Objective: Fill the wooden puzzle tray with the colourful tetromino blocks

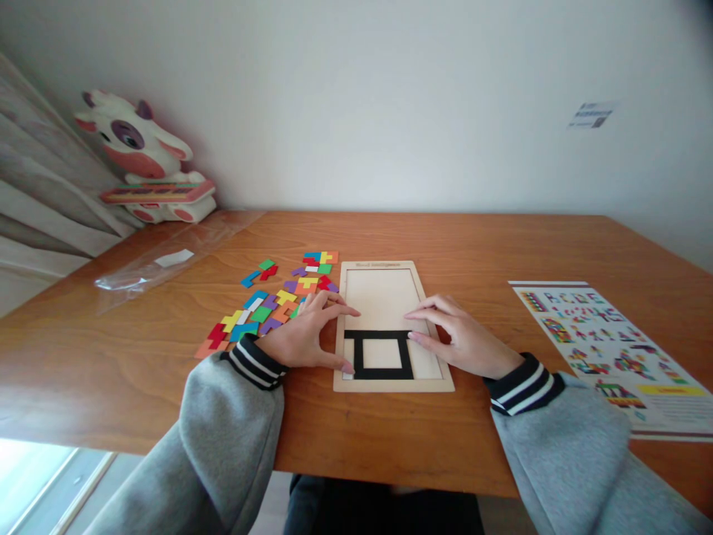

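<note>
- Head view: left hand over the wooden tray, thumb and fingers apart
- right hand spread too, thumb right at the black shape

Beyond the left hand and the right hand rises a plain pale wall, with a small printed label up and to the right of the right hand. A brown wooden table with visible grain spreads below and around both hands. Far left of the left hand hangs a light curtain in folds; nearer the viewer on that side, past the table's edge, a pale surface shows brightly lit.
</note>
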The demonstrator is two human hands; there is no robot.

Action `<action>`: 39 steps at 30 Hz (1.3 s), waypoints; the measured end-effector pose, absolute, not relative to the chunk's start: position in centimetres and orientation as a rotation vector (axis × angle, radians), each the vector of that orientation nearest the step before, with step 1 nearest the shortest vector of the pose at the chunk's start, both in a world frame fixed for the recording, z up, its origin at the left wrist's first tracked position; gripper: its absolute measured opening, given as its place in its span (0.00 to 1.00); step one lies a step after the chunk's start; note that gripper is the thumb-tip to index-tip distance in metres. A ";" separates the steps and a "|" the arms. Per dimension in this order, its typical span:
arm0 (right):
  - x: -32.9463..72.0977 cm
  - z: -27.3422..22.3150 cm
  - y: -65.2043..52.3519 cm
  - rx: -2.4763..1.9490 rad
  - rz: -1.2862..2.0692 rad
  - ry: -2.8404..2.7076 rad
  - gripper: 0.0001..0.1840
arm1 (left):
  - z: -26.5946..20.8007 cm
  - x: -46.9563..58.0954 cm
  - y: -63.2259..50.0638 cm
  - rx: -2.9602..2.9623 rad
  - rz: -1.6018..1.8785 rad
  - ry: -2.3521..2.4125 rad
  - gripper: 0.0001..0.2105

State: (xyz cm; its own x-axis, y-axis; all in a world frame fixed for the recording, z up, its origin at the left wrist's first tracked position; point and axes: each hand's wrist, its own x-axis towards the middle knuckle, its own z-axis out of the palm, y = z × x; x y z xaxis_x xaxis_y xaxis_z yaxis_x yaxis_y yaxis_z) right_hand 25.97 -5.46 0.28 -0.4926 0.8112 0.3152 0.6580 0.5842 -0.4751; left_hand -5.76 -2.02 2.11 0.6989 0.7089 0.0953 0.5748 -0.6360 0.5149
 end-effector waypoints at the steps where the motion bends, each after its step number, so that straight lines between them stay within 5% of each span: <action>1: 26.0 0.2 -5.5 -1.164 0.409 -2.318 0.16 | 2.1 -5.7 -2.0 2.464 0.411 0.987 0.37; 9: 26.2 0.2 -5.5 -1.163 0.413 -2.320 0.16 | 2.2 -6.9 -0.6 2.738 0.641 1.109 0.11; 19: 26.0 0.4 -5.5 -1.182 0.394 -2.285 0.15 | 1.8 -11.0 0.5 2.555 0.543 2.167 0.15; 28: 25.9 0.3 -5.4 -1.179 0.381 -2.302 0.15 | 0.9 -9.5 3.3 2.714 0.595 1.657 0.18; 39: 26.0 0.2 -5.4 -1.184 0.374 -2.274 0.15 | 1.8 -8.2 6.5 2.679 0.138 1.809 0.16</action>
